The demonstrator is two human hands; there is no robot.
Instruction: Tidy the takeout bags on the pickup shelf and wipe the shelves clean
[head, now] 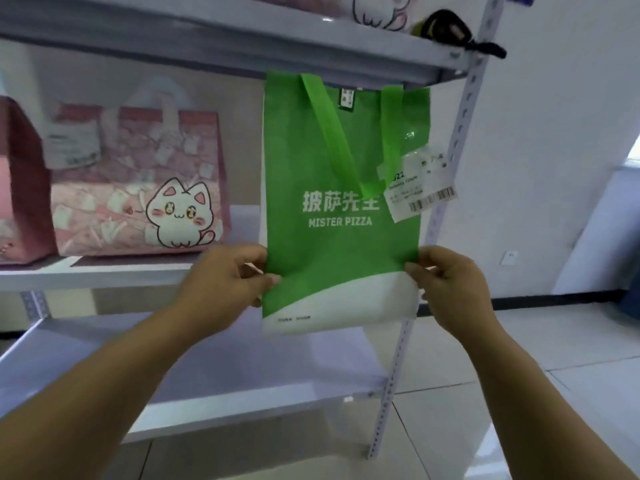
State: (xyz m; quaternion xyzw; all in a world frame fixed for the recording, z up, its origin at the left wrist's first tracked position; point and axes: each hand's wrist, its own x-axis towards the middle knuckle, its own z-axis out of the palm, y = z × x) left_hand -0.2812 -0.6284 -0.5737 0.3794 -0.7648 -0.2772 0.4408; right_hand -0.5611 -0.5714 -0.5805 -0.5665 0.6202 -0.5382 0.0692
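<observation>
You hold the green takeout bag (339,202) upright and flat, in the air before the right end of the middle shelf (104,275). Its bottom hangs below that shelf's front edge and its top reaches the underside of the top shelf (242,46). Your left hand (225,282) pinches the bag's lower left edge and your right hand (446,289) pinches its lower right edge. A receipt label (422,188) dangles by the bag's right side.

Toward the middle shelf's left end, a pink cat bag (138,188) and a dark red bag (20,188) stand touching. The lower shelf (207,368) shows bare board.

By my reading the tidying is partway: two bags are lined up and this one is not yet set down. No cloth is in view, so wiping looks undone.
</observation>
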